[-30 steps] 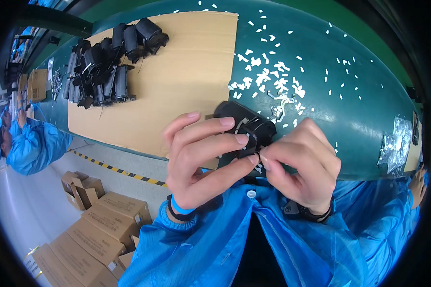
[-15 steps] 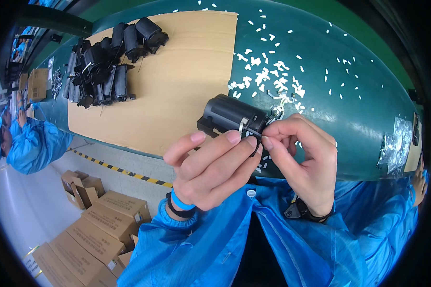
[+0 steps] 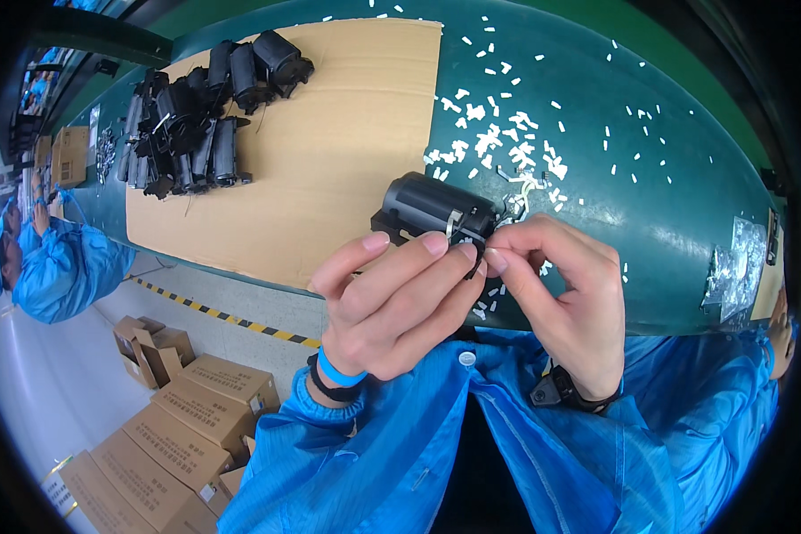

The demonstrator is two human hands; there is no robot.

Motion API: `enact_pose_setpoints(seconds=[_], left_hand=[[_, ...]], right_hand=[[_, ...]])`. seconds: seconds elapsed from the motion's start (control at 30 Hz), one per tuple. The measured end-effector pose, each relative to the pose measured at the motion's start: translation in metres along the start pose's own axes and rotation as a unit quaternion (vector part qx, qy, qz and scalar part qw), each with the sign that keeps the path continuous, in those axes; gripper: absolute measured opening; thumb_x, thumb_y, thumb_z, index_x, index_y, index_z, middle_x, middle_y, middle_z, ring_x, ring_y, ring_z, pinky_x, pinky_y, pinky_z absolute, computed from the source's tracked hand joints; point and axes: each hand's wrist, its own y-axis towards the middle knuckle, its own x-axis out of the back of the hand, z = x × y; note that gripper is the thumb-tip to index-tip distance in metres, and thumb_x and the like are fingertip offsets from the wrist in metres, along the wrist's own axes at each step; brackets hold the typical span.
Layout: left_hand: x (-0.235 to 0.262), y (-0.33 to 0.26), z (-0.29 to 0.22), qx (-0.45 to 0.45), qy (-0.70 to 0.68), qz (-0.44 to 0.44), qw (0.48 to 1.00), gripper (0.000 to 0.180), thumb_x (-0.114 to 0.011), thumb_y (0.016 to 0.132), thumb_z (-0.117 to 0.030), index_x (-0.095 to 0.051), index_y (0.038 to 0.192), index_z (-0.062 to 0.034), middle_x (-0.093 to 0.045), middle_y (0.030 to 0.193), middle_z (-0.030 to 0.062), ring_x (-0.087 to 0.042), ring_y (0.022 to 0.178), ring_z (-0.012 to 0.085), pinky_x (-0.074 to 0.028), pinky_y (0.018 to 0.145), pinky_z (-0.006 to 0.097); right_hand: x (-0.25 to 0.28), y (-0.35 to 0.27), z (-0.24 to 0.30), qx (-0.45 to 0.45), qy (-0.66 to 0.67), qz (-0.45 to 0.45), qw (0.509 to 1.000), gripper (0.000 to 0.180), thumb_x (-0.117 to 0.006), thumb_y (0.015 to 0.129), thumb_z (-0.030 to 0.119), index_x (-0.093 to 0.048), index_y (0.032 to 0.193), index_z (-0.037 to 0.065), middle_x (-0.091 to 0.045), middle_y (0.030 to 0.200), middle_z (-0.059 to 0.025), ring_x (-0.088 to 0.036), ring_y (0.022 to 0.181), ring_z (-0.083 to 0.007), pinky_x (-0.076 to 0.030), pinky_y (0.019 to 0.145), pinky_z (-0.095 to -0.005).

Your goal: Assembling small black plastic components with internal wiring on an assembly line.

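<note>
A black cylindrical housing (image 3: 432, 203) with a bracket along its side is tilted over the edge of the cardboard sheet. My left hand (image 3: 392, 307) grips its near right end, the fingertips against a light-coloured strip (image 3: 454, 224) and dark fittings there. At that same end my right hand (image 3: 570, 289) has thumb and forefinger pinched together. Whatever lies between those fingertips is too small to make out. Just beyond them, thin wires with small connectors (image 3: 525, 185) lie by the housing's end.
Several similar black housings (image 3: 187, 111) are heaped on the cardboard sheet (image 3: 347, 125) at the left. Small white pieces (image 3: 489, 141) lie scattered over the green table (image 3: 587, 80). Clear plastic bags (image 3: 737, 271) are at the right. Cartons (image 3: 173, 436) stand lower left; co-workers sit at both sides.
The housing has turned slightly, and my left hand has shifted a little with it. My right hand keeps its pinch at nearly the same spot.
</note>
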Motion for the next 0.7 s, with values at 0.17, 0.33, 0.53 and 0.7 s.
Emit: enact_pose_setpoints(seconds=[0.17,0.33,0.53,0.7], left_hand=[[0.0,0.003,0.013,0.028,-0.058,0.011,0.998,0.023,-0.087,0.062,-0.015,-0.078,0.082,-0.0245,-0.068,0.101,-0.0039,-0.057,0.101,0.0217,-0.045,0.093,0.04],[-0.011,0.001,0.017,0.069,-0.242,-0.062,0.966,0.02,-0.086,0.063,-0.016,-0.078,0.082,-0.0172,-0.067,0.098,0.0044,-0.056,0.097,0.0279,-0.05,0.08,0.04],[-0.002,0.006,0.008,0.051,-0.132,-0.003,0.99,0.032,-0.083,0.056,-0.01,-0.079,0.087,-0.0175,-0.07,0.105,-0.0001,-0.061,0.1,0.0224,-0.046,0.079,0.035],[-0.012,0.004,0.003,0.013,-0.117,-0.027,0.993,0.031,-0.083,0.059,-0.009,-0.078,0.089,-0.0161,-0.071,0.106,0.0018,-0.062,0.1,0.0225,-0.047,0.079,0.034]], right_hand=[[0.0,0.01,-0.007,0.209,-0.067,-0.011,0.976,0.019,-0.075,0.071,-0.007,-0.068,0.088,-0.003,-0.064,0.077,-0.0109,-0.059,0.063,-0.0236,-0.046,0.055,-0.0315],[0.002,0.014,-0.016,0.327,-0.058,-0.024,0.943,0.024,-0.076,0.066,-0.009,-0.069,0.088,-0.003,-0.061,0.074,-0.0096,-0.055,0.061,-0.0224,-0.044,0.053,-0.0298],[-0.001,0.004,-0.009,0.097,0.056,-0.009,0.994,0.013,-0.07,0.08,-0.008,-0.067,0.09,-0.001,-0.059,0.075,-0.0056,-0.053,0.062,-0.0123,-0.041,0.053,-0.0256],[0.002,-0.001,-0.011,0.049,0.039,-0.019,0.998,0.011,-0.07,0.083,-0.005,-0.067,0.092,0.0,-0.06,0.077,-0.0055,-0.056,0.063,-0.0098,-0.043,0.054,-0.0263]])
